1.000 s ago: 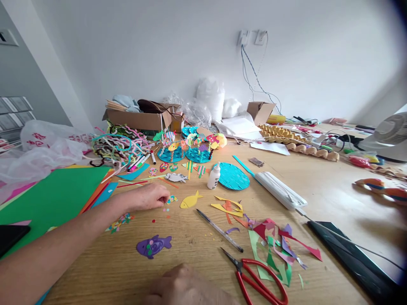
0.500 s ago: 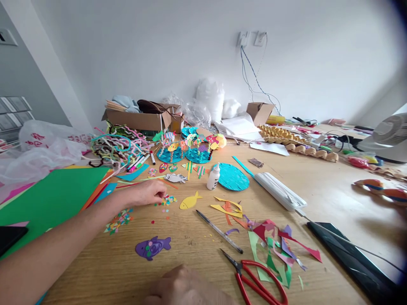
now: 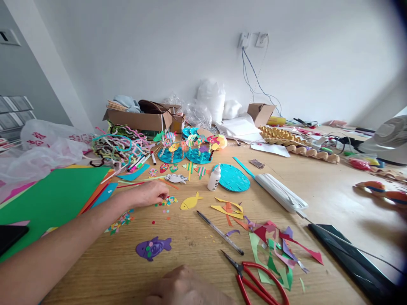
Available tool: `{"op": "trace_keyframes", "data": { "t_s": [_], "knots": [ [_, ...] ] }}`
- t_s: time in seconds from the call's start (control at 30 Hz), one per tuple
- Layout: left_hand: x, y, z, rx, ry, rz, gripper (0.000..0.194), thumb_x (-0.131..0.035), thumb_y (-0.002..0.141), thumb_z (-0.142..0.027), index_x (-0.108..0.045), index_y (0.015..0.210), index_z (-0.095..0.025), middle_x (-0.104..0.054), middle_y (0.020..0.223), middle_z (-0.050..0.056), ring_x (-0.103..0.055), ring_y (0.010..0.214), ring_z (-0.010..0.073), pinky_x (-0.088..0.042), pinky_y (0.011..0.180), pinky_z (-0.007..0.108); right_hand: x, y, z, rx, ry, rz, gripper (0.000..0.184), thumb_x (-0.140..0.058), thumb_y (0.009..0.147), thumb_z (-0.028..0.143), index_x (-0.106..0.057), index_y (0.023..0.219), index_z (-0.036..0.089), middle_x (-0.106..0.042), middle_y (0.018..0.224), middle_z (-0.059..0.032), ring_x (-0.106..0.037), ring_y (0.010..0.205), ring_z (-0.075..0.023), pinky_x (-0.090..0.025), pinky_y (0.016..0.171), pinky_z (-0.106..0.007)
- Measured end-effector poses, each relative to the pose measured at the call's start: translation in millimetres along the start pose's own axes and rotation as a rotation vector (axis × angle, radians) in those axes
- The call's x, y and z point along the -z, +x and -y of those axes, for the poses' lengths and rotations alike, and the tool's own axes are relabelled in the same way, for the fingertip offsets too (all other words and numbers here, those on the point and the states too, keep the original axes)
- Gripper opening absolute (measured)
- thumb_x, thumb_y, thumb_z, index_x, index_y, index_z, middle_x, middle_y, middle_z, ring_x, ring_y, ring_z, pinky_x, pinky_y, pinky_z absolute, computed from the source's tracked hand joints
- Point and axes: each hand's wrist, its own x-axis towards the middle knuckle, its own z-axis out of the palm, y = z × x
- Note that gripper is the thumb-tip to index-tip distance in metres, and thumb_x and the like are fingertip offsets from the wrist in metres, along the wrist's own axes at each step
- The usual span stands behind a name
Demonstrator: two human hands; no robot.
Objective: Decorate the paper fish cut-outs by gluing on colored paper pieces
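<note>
My left hand [image 3: 151, 192] reaches across the table from the left, its fingers bent and closed at a heap of small coloured paper dots [image 3: 171, 200]. Whether a dot is between the fingertips is hidden. My right hand [image 3: 187, 286] rests curled at the bottom edge, blurred, with its fingertips out of sight. Between the hands lies a purple paper fish [image 3: 154, 248] with pink and green dots on its body. A yellow paper fish [image 3: 190, 201] is right of the dots. Another pile of paper bits [image 3: 121, 221] lies below my left forearm.
A white glue bottle [image 3: 214, 177] stands beside a blue disc [image 3: 233, 177]. A pen [image 3: 219, 232], red-handled scissors [image 3: 254, 277] and paper scraps [image 3: 276, 245] lie to the right. Green paper sheets [image 3: 54, 190] are at left, a power strip [image 3: 280, 192] and dark phone [image 3: 346, 258] at right.
My left hand has shifted slightly to the right over the paper dots. My right hand has stayed in about the same place.
</note>
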Motion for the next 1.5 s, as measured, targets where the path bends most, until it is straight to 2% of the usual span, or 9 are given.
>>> {"op": "trace_keyframes", "data": {
  "t_s": [0.2,0.43,0.6,0.73,0.87,0.93,1.07,1.27,1.5],
  "knots": [
    [7.1,2,-6,0.011,-0.031,0.04,0.017,-0.05,0.067,-0.004,-0.06,0.071,-0.017,-0.06,0.077,0.001,-0.055,0.073,0.0153,-0.038,0.064,0.021,2,1,1,0.064,-0.043,-0.015,0.019,-0.047,0.089,0.029,-0.057,0.076,0.02,-0.059,0.063,0.0035,-0.052,0.056,-0.0089,-0.037,0.05,-0.017],
    [3.2,2,3,0.039,-0.154,0.013,0.01,-0.047,0.065,-0.01,-0.055,0.065,-0.017,-0.054,0.069,-0.001,-0.048,0.065,0.0144,-0.034,0.057,0.022,2,0,5,0.042,-0.142,-0.048,0.018,-0.05,0.088,0.033,-0.057,0.078,0.019,-0.058,0.063,0.0034,-0.049,0.054,-0.0096,-0.031,0.046,-0.021],
    [12.1,-10,1,0.103,-0.306,-0.06,0.007,-0.048,0.07,-0.022,-0.052,0.066,-0.017,-0.049,0.063,-0.003,-0.043,0.059,0.0129,-0.03,0.052,0.021,5,-2,4,-0.032,-0.089,-0.172,0.014,-0.054,0.084,0.028,-0.054,0.073,0.019,-0.06,0.068,0.0034,-0.051,0.057,-0.009,-0.033,0.049,-0.021],
    [18.4,-24,-14,0.104,-0.447,-0.138,0.012,-0.05,0.071,-0.029,-0.048,0.069,-0.018,-0.05,0.066,-0.003,-0.046,0.062,0.0127,-0.035,0.055,0.021,11,0,-2,-0.252,0.133,-0.422,0.009,-0.05,0.078,0.012,-0.056,0.075,0.018,-0.062,0.073,0.0013,-0.054,0.064,-0.0092,-0.037,0.058,-0.018],
    [14.0,-42,-34,0.098,-0.56,-0.21,0.014,-0.047,0.073,-0.033,-0.044,0.074,-0.019,-0.048,0.067,-0.004,-0.046,0.062,0.0119,-0.038,0.057,0.022,19,7,-9,-0.581,0.406,-0.646,0.013,-0.051,0.072,0.006,-0.056,0.067,0.017,-0.057,0.059,0.0029,-0.053,0.057,-0.0091,-0.036,0.053,-0.017],
    [8.7,-51,-42,0.105,-0.601,-0.252,0.013,-0.048,0.074,-0.032,-0.045,0.075,-0.019,-0.047,0.067,-0.004,-0.045,0.062,0.0115,-0.037,0.056,0.021,23,11,-10,-0.655,0.555,-0.697,0.013,-0.05,0.071,0.006,-0.055,0.067,0.017,-0.055,0.056,0.0041,-0.054,0.052,-0.0086,-0.036,0.049,-0.017],
    [-3.6,-64,-50,0.092,-0.669,-0.304,0.01,-0.05,0.072,-0.029,-0.047,0.074,-0.02,-0.048,0.069,-0.004,-0.046,0.063,0.0117,-0.038,0.058,0.022,33,21,-7,-0.701,0.704,-0.719,0.009,-0.05,0.073,0.01,-0.056,0.073,0.017,-0.056,0.061,0.004,-0.056,0.048,-0.008,-0.036,0.044,-0.017],
    [-18.0,-77,-61,0.126,-0.654,-0.37,0.008,-0.048,0.069,-0.026,-0.048,0.074,-0.02,-0.049,0.066,-0.005,-0.047,0.062,0.0125,-0.038,0.056,0.022,40,37,-2,-0.7,0.542,-0.705,0.009,-0.053,0.07,0.01,-0.058,0.068,0.016,-0.054,0.059,0.0045,-0.048,0.051,-0.0069,-0.033,0.048,-0.017],
    [-22.1,-86,-68,0.156,-0.683,-0.382,0.005,-0.049,0.068,-0.024,-0.047,0.069,-0.02,-0.047,0.061,-0.006,-0.045,0.058,0.011,-0.036,0.052,0.02,34,43,2,-0.687,0.513,-0.655,0.011,-0.053,0.071,0.011,-0.058,0.062,0.016,-0.049,0.054,0.0054,-0.042,0.05,-0.0073,-0.03,0.047,-0.018]
  ]
}}
